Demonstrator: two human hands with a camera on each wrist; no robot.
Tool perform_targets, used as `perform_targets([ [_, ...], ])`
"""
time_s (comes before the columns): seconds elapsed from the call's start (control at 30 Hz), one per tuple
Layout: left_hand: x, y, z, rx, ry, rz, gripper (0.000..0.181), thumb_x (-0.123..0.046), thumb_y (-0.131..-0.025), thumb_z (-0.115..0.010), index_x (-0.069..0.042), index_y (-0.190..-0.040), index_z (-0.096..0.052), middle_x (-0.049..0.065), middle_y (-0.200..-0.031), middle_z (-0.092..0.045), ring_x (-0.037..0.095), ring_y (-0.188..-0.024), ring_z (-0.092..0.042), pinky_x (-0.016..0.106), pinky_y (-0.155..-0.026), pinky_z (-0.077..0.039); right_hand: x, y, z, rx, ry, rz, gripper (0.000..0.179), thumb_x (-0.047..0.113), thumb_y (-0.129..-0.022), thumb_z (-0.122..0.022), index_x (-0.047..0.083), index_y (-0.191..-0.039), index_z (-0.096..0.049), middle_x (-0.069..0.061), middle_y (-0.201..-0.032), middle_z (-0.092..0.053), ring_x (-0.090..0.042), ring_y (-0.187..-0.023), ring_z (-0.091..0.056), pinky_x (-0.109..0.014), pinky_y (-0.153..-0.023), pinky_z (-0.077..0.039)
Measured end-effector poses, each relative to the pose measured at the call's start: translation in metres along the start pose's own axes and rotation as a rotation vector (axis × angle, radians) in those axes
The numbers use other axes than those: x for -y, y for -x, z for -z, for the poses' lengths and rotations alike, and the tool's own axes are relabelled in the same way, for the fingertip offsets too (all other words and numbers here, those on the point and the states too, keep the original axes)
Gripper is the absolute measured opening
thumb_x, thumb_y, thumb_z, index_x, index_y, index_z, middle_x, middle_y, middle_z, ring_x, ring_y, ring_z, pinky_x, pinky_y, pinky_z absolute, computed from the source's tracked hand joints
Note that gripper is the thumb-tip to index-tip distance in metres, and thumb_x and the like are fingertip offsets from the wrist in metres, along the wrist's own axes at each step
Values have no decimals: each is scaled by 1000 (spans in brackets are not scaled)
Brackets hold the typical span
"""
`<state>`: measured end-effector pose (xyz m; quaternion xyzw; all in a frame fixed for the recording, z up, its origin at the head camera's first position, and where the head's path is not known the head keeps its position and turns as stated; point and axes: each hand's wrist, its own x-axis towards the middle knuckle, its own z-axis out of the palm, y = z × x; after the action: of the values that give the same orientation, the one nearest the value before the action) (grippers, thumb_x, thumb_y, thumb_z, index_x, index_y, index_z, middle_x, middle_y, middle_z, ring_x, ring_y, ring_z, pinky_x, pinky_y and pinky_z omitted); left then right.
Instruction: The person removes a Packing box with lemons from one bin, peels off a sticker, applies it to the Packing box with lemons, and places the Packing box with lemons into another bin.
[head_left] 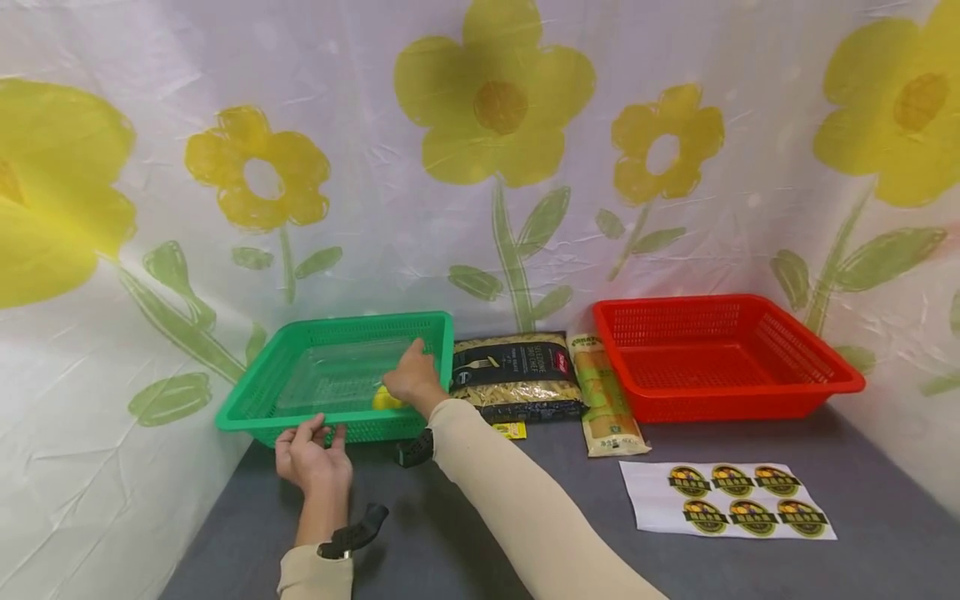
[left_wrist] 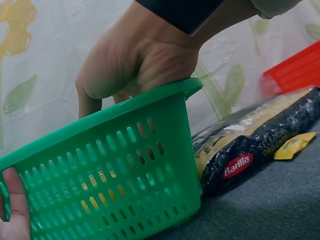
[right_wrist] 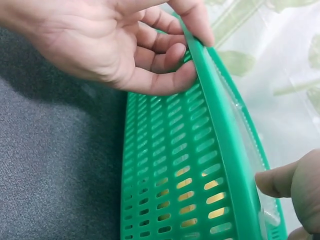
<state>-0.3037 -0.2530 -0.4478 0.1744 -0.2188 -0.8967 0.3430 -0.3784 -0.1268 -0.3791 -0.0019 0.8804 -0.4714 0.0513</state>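
Note:
A green perforated plastic basket stands at the back left. My left hand grips its front rim; in the right wrist view, the left thumb presses the outer wall under the rim. My right hand reaches over the rim into the basket's right side. Most of its fingers are hidden, so whether they hold anything is unclear. Close below that hand lies something yellow, partly covered; yellow also shows through the slots. A clear plastic sheet or container lies in the basket.
Right of the green basket lies a Barilla pasta bag, with a small yellow packet before it. Beside it is a long, pale food package. A red basket stands back right, behind a sheet of round stickers. A flowered curtain hangs behind.

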Motion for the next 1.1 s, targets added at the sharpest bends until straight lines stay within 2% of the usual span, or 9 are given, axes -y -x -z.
perform_targets([
  [0.07,1,0,1,5,-2,-7,27,5,-93,-65,-7,-88,-42,8,-70,-53,23,-70,-52,43,-78,-54,0,1,-1,7,23,1,86,25,-98,-68,8,-163,-15,-20,-119,-63,-21,-64,-51,-36,-57,-43],
  [0.17,1,0,2,10,0,-8,27,5,-93,-66,-8,-89,-42,8,-71,-52,23,-70,-51,43,-76,-53,-1,1,-3,7,57,4,73,29,-97,-71,3,-154,-36,-12,-88,-63,-17,-55,-49,-33,-52,-42],
  [0.2,1,0,1,11,2,-7,27,5,-94,-65,-8,-88,-42,8,-71,-52,23,-70,-50,43,-76,-52,-1,1,-4,4,59,8,67,30,-96,-71,1,-150,-43,-10,-86,-63,-17,-56,-50,-33,-52,-43],
  [0.3,2,1,-1,9,0,-2,26,6,-95,-62,-8,-88,-42,8,-72,-52,24,-70,-50,42,-73,-52,-4,0,-5,-10,17,18,58,33,-95,-73,2,-140,-52,-9,-96,-62,-18,-67,-56,-34,-58,-47],
  [0.47,1,1,-3,17,-6,-3,24,6,-95,-61,-7,-88,-42,8,-75,-52,23,-70,-50,41,-72,-52,-6,-3,-4,-25,-113,70,61,30,-98,-69,1,-146,-46,-17,-122,-61,-22,-79,-57,-37,-64,-49],
  [0.67,-1,4,3,13,-24,23,26,4,-96,-62,-9,-94,-39,6,-82,-51,22,-70,-48,39,-72,-49,-9,5,-3,-19,-181,96,62,27,-101,-60,1,-153,-38,-20,-149,-47,-24,-70,-50,-39,-60,-45],
  [0.73,-1,5,5,12,-28,33,27,3,-96,-62,-10,-96,-38,6,-84,-50,22,-70,-48,38,-72,-49,-10,8,-3,-36,-207,100,64,27,-101,-58,2,-155,-36,-20,-155,-41,-25,-74,-52,-39,-60,-45],
  [0.87,-3,6,5,10,-26,31,29,3,-96,-62,-12,-99,-37,6,-83,-50,22,-71,-48,38,-73,-48,-9,13,-2,-83,-222,127,64,31,-102,-57,4,-156,-36,-19,-156,-38,-27,-97,-54,-39,-70,-47],
  [1.1,-5,6,0,19,-23,45,30,3,-96,-62,-12,-106,-38,5,-72,-50,22,-70,-48,37,-73,-50,-6,19,4,-134,-262,140,65,31,-99,-57,9,-157,-37,-17,-153,-40,-31,-103,-54,-42,-74,-46],
])
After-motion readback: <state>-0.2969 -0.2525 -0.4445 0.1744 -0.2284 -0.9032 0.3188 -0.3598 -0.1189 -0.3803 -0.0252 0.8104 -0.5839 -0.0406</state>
